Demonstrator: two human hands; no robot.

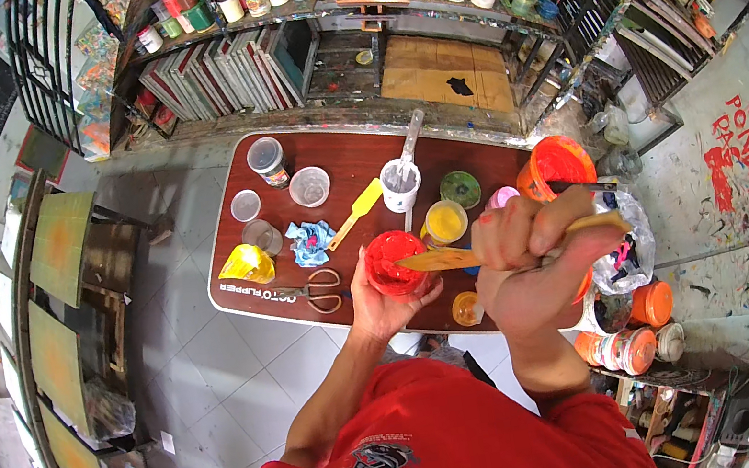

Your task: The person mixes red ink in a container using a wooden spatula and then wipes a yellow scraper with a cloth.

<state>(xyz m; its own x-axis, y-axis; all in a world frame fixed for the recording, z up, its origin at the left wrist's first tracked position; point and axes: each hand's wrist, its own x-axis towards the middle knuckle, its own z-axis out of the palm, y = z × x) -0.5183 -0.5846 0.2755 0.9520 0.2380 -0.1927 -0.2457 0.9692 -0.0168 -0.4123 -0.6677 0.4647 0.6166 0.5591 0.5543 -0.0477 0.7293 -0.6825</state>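
My left hand (pixel 372 310) is wrapped round a small cup of thick red paint (pixel 393 280), held tilted over the table's near side. A flat wooden paint spatula (pixel 448 259) is gripped in the fist of my right hand (pixel 532 254); its tip reaches into the red paint, and its other end sticks out beyond the fist. Left of the cup lie scissors (pixel 325 291), a crumpled blue cloth (pixel 310 242) and a yellow spatula (pixel 361 208). Past the cup stand a tub of yellow paint (pixel 444 222) and a white tub (pixel 401 193) with a grey-handled spatula in it.
The brown table (pixel 237 191) also bears clear cups (pixel 309 186), a lidded jar (pixel 266 158) and a green-stained tub (pixel 460 189). At its right stand an orange bucket (pixel 556 164) and a plastic bag (pixel 623 245). Paint shelves (pixel 317 12) line the back; panels (pixel 57 364) stand left.
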